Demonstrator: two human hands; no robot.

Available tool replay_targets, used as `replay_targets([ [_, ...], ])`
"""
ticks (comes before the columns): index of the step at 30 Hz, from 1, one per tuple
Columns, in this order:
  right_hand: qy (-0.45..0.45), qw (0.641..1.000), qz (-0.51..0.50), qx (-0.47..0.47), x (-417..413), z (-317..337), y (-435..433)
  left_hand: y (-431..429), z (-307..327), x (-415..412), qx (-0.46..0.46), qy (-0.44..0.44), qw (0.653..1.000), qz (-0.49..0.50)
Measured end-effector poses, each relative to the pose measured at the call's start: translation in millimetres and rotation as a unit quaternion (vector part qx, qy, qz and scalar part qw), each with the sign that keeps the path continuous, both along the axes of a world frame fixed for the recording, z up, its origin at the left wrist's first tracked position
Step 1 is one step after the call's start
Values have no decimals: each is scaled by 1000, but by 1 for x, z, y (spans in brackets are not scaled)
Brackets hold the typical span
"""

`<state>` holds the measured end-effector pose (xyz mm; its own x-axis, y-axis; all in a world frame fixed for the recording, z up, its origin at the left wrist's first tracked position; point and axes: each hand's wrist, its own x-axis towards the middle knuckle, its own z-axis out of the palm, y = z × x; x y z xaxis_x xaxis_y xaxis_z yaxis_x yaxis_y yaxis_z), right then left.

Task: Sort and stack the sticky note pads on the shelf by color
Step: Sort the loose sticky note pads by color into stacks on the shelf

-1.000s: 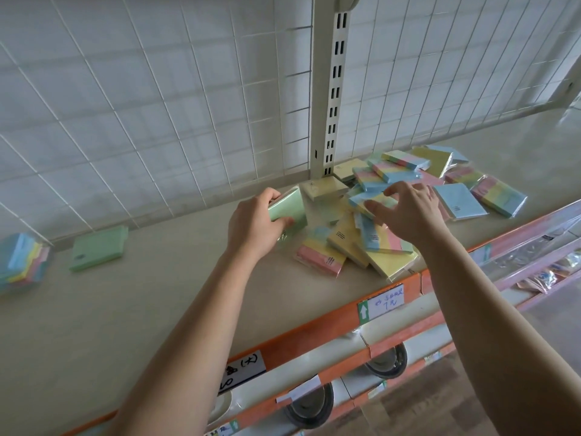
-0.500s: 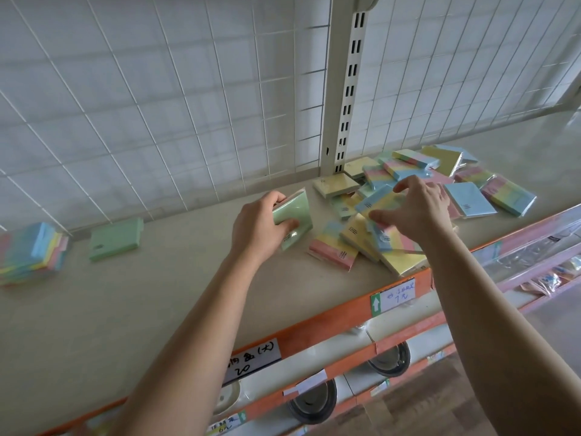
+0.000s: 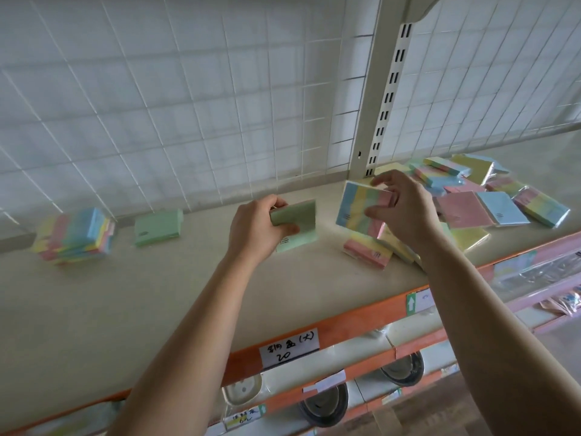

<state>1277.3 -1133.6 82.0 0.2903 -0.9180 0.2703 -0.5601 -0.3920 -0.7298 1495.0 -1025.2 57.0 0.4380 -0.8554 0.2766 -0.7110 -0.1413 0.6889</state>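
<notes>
Head camera: at frame center, my left hand (image 3: 256,228) is gripping green pads (image 3: 295,223), while my right hand (image 3: 405,212) is pinching a rainbow pad (image 3: 358,212) above the shelf (image 3: 157,294).

Head view, down (close) onto shelf (image 3: 157,294)

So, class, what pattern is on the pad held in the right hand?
The pad has blue, yellow, green and pink stripes; head view.
</notes>
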Motion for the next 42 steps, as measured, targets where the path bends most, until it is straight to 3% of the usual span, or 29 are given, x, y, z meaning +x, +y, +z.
replay_targets([
  [17, -3, 988, 152, 34, 169, -16, 82, 137, -6, 121, 9, 33, 995, 92],
  [26, -67, 962, 231, 127, 249, -18, 128, 193, -8, 171, 5, 51, 991, 125],
  [31, -59, 958, 259, 109, 284, -18, 145, 216, -7, 193, 1, 47, 991, 122],
  [42, -84, 941, 268, 190, 357, -15, 174, 244, -6, 222, 10, 35, 993, 112],
])
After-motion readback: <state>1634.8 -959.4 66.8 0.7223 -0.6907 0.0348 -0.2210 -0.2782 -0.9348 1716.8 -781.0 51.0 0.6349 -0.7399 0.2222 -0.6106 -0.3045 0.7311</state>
